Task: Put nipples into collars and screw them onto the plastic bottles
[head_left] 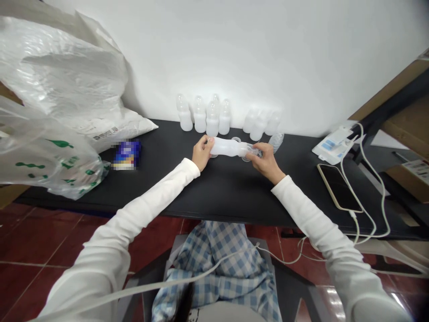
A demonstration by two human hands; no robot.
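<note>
The person is holding one white bottle (228, 146) sideways over the front half of the black table (231, 192), between the two hands. The left hand (201, 153) is gripping the base, its fingers being clamped there with the thumb lying on top. The right hand (267, 162) is pinching the clear cap (250, 149) at the other end, thumb and fingers closed on it; I cannot tell if the cap is sitting fully on the neck.

Behind the hands, five capped bottles (213, 120) are standing near the wall (284, 53), and to their right more bottles (257, 127) are standing close together. One clear piece (276, 141) is resting just beside these.

About writing, I am reading little. On the left, a white parcel (134, 127) is carrying a line of black print, too small for me. A clear bag (30, 143) is showing green shapes and some green characters, which the folds are making unclear. The blue pack (127, 154) is appearing partly blurred, so no brand is showing. On the right, a white box (330, 147) is bearing pale blue labels that I cannot read. Before it a phone (339, 187) is lying with dark screen, a white cable (355, 223) being plugged into it.
</note>
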